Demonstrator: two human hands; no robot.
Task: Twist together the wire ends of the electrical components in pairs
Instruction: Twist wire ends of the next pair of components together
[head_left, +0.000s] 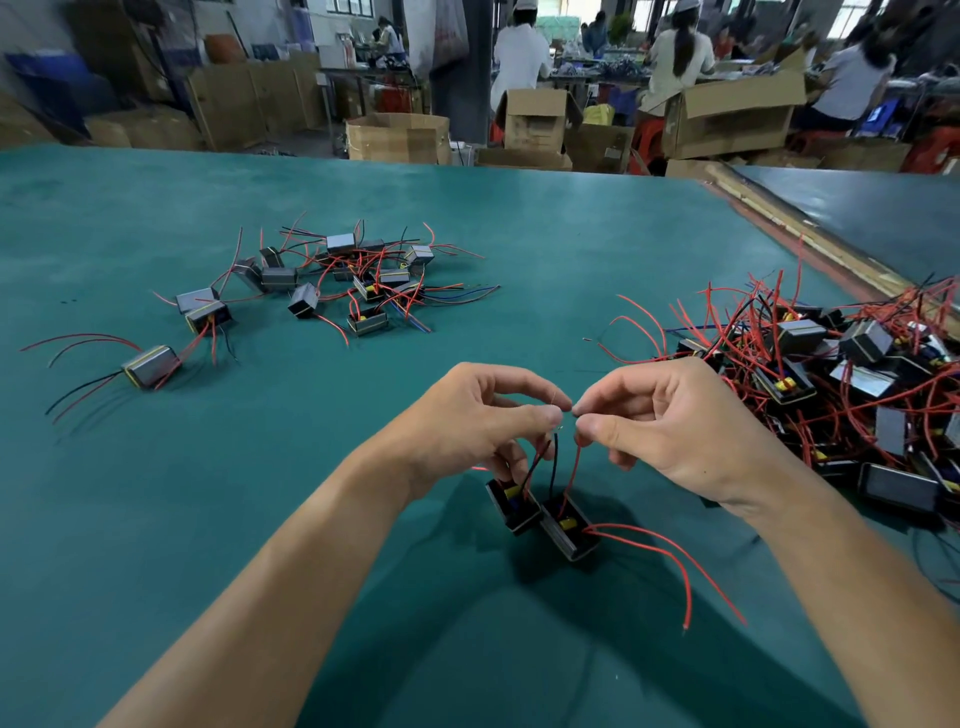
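- Wide teal-green matted table (363, 197)
- Scattered small grey boxy components (332, 275) trailing red and black wires, towards the left
- Tangled heap (857, 374) of them, right

Green table (467, 208); cardboard boxes (397, 137), seemingly bright windows (852, 18) behind.

the left hand (467, 421) and right hand (680, 431) are bare, both forearms (291, 545) uncovered as far as seen.
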